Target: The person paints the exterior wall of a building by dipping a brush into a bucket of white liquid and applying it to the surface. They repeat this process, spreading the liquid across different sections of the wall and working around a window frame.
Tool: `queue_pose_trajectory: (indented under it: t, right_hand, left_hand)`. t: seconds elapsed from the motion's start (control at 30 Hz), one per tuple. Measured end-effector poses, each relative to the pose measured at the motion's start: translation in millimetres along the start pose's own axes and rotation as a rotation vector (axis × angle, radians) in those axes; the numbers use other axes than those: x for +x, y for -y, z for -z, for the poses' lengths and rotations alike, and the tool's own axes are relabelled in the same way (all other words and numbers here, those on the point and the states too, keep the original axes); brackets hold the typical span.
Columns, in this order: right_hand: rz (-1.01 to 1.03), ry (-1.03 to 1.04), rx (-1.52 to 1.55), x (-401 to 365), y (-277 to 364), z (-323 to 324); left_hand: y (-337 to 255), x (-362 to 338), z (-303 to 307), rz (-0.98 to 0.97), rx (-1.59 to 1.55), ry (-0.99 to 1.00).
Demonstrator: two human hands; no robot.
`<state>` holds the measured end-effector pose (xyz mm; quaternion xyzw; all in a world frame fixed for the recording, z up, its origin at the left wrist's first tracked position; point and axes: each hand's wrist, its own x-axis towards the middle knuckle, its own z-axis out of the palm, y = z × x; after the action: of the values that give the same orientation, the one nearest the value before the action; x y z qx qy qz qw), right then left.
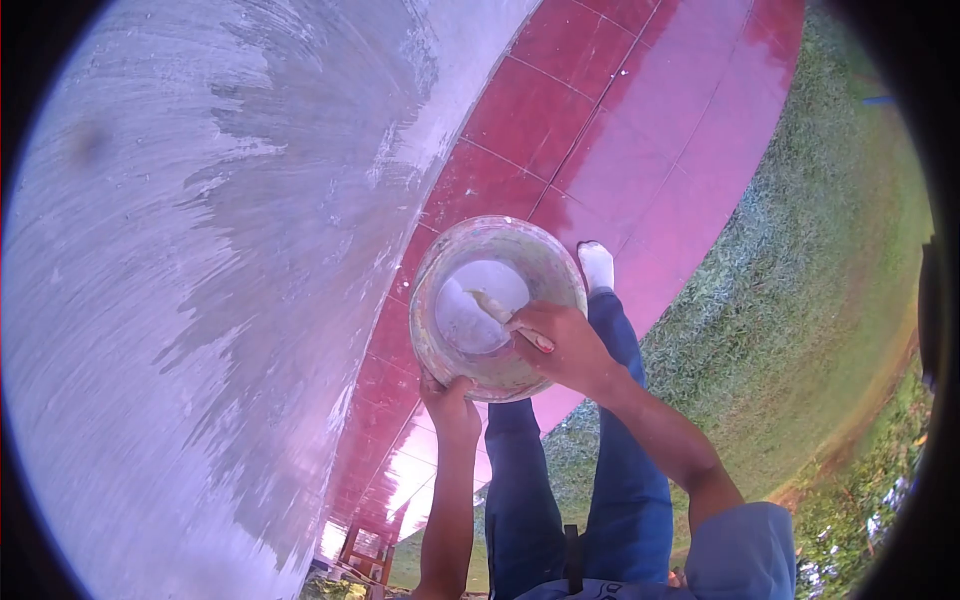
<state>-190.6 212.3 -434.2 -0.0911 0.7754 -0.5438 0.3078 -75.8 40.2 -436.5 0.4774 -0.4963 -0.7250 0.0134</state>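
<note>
A round bucket [428, 335] with a paint-smeared rim is held up in front of my legs. White paint [462, 318] covers its bottom. My left hand [449, 402] grips the near left side of the rim, thumb over the edge. In my right hand [566, 345] is a paintbrush [492, 306], its reddish handle end sticking out of my fist. The bristles point down into the bucket and overlap the paint in this view. My right fingers are wrapped round the handle and partly hide it.
On the left rises a wall [300, 180] with sweeping white strokes and a darker grey patch. Red floor tiles [545, 110] run along its foot, shiny in places. Grass [740, 300] borders the tiles on the right. My foot [596, 265] stands on the tiles beyond the bucket.
</note>
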Motion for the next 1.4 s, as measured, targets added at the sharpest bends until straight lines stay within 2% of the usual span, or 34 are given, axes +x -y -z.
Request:
queue_pose_trajectory:
  t: [0.07, 0.13, 0.2, 0.23, 0.27, 0.33, 0.53, 0.6, 0.67, 0.8, 1.0, 1.07, 1.13, 1.2, 1.27, 1.3, 1.37, 1.4]
  right_hand:
    - [-0.005, 0.014, 0.052, 2.8, -3.7, 8.3]
    - [-0.007, 0.019, 0.098, 9.7, -15.9, 16.4]
    - [-0.222, -0.055, 0.695, 15.0, -41.1, 18.6]
    - [-0.216, -0.075, 0.823, 20.3, -54.3, 23.5]
    - [-0.221, -0.063, 0.805, 27.5, -64.9, 30.6]
    - [-0.245, -0.108, 1.087, 43.4, -87.0, 39.1]
    - [-0.220, -0.039, 1.168, 98.7, -167.2, 55.9]
    - [-0.145, -0.122, 1.280, 116.4, -191.3, 57.8]
    - [-0.151, -0.152, 1.223, 136.6, -211.7, 59.0]
    - [-0.208, -0.234, 1.060, 181.0, -231.4, 59.6]
    - [-0.225, -0.029, 0.982, 242.1, -249.4, 52.5]
    - [-0.264, 0.141, 0.803, 264.9, -252.4, 42.2]
    - [-0.284, 0.099, 0.707, 293.5, -255.4, 23.2]
    - [-0.299, 0.064, 0.611, 309.4, -242.2, 3.4]
    - [-0.214, -0.067, 0.351, 322.1, -207.9, -4.5]
    - [-0.085, -0.149, 0.264, 321.0, -197.8, -9.6]
    - [-0.157, -0.183, 0.215, 287.2, -129.8, 8.8]
    - [-0.014, -0.227, 0.319, 274.3, -123.2, 12.1]
  left_hand:
    - [1.0, -1.0, 3.7, -0.026, 0.052, 0.000]
    - [0.0, 1.5, 0.9, 0.024, -0.086, -0.060]
    - [8.2, 8.5, 3.6, 0.019, -0.095, -0.081]
    - [14.3, 13.2, 3.7, 0.023, -0.135, -0.086]
    - [22.7, 19.3, 2.6, 0.025, -0.175, -0.092]
    - [48.1, 36.0, 6.8, 0.052, -0.224, -0.106]
    - [129.2, 93.6, -4.3, 0.023, -0.286, -0.127]
    - [151.4, 101.0, -3.2, 0.039, -0.277, -0.168]
    - [167.4, 107.1, -4.1, 0.009, -0.258, -0.100]
    - [199.5, 113.2, -6.1, 0.069, -0.277, -0.099]
    - [241.1, 120.4, -16.8, 0.203, -0.221, -0.088]
    - [247.7, 124.8, -21.5, 0.227, -0.199, -0.087]
    - [252.8, 129.0, -27.3, 0.238, -0.165, -0.056]
    - [253.4, 130.6, -28.8, 0.246, -0.136, -0.051]
    - [251.9, 132.3, -28.6, 0.247, -0.108, -0.041]
    - [251.5, 132.6, -26.9, 0.247, -0.108, -0.039]
    - [251.3, 133.7, -23.9, 0.248, -0.104, -0.030]
    - [251.7, 135.6, -24.6, 0.236, -0.126, -0.034]
